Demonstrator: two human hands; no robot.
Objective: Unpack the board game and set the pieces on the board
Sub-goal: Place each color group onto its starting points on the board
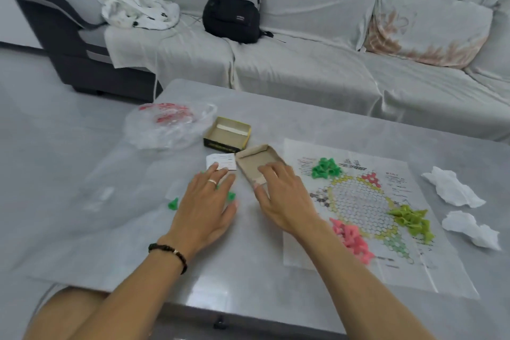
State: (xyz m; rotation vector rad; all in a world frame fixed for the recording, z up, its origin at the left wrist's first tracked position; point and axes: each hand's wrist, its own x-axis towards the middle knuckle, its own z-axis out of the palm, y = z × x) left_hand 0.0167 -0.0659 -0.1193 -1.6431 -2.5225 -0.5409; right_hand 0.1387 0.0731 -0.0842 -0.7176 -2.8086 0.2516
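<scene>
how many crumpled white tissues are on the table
2, both right of the paper board: one tissue level with the board's upper part, the other tissue nearer the person. None seems hidden.

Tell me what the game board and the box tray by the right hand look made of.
Game board: looks like thin printed paper, matte, with fold creases and flat edges. Box tray: apparently plain brown cardboard, dull, with folded-up walls. The right hand rests on it, fingers straight.
</scene>
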